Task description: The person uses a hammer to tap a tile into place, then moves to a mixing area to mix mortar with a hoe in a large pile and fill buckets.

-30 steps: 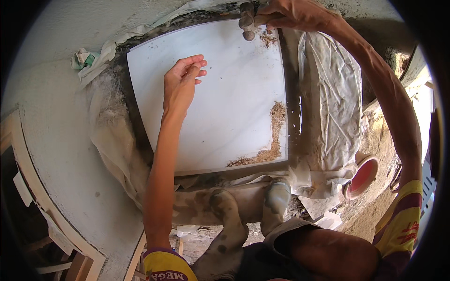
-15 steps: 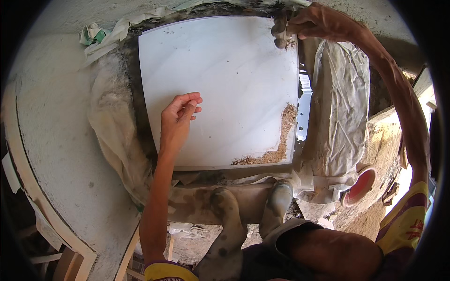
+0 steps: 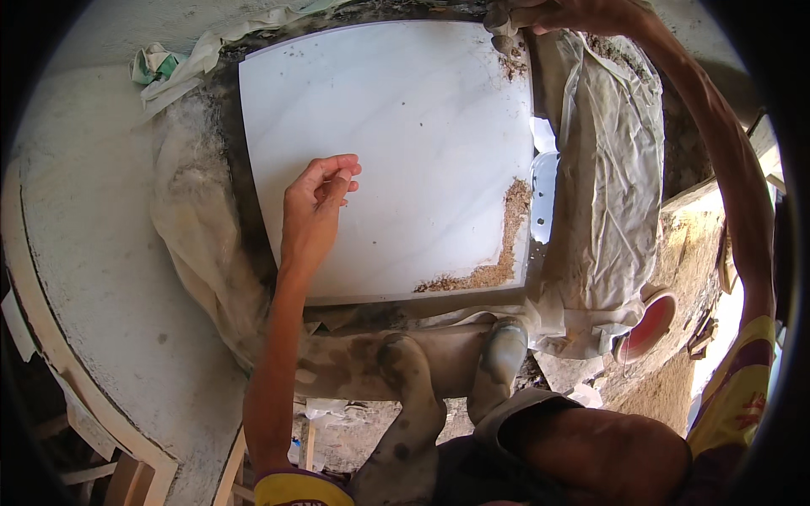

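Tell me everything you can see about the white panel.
The white panel is four-sided, smooth and tile-like, with faint grey streaks and dark specks. It lies inside a dark border. Brown crumbs edge its lower right corner; more lie at the upper right, near the hammer. The left grip is over it; I can't tell whether either touches.

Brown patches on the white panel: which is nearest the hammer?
The small upper-right patch, beside the hammer; the larger, L-shaped patch lies lower right on the panel.

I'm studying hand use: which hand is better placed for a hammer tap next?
Probably the right hand: it holds the hammer by a far corner of the slab. The left hand, farther left, shows no tool.
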`<move>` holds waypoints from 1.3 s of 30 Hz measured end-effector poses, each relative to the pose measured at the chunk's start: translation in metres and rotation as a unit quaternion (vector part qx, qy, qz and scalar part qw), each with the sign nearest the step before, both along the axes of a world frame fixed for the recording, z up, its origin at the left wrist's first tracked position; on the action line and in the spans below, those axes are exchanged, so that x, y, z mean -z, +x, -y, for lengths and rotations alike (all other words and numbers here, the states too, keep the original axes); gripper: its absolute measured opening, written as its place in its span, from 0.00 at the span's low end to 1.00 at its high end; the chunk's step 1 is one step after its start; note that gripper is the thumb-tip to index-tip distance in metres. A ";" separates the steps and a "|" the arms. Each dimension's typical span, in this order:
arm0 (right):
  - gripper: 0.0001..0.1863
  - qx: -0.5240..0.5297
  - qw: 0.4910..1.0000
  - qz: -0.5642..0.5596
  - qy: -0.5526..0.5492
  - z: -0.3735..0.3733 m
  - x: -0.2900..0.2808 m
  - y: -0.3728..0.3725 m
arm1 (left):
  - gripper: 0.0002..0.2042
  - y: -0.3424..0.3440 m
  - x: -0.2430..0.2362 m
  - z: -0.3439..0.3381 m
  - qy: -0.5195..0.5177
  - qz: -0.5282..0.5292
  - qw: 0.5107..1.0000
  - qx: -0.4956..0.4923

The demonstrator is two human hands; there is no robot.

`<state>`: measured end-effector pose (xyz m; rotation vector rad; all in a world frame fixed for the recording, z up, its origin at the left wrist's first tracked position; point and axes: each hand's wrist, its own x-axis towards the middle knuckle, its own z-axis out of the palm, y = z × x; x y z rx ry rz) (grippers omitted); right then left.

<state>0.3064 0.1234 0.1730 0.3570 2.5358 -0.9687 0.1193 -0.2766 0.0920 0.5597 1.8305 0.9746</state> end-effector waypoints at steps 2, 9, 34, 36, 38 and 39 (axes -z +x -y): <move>0.20 -0.074 0.995 0.034 0.061 0.000 -0.002 -0.001 | 0.13 0.000 -0.001 -0.002 0.002 0.003 1.000 0.003; 0.20 -0.081 0.979 0.127 0.139 0.010 -0.017 -0.013 | 0.13 0.003 0.001 -0.009 0.001 0.023 1.000 0.015; 0.20 -0.013 0.983 0.129 0.132 0.002 -0.016 -0.009 | 0.13 0.025 0.017 -0.027 -0.015 0.030 0.998 0.054; 0.19 -0.091 0.992 0.076 0.032 -0.002 -0.006 -0.007 | 0.13 0.028 0.014 -0.029 -0.010 0.035 0.997 0.062; 0.19 -0.046 0.987 0.116 0.103 0.004 -0.010 -0.013 | 0.13 0.027 0.014 -0.028 -0.012 0.032 0.998 0.060; 0.19 -0.023 0.981 0.137 0.137 0.009 -0.012 -0.016 | 0.13 0.027 0.016 -0.026 -0.013 0.032 0.998 0.059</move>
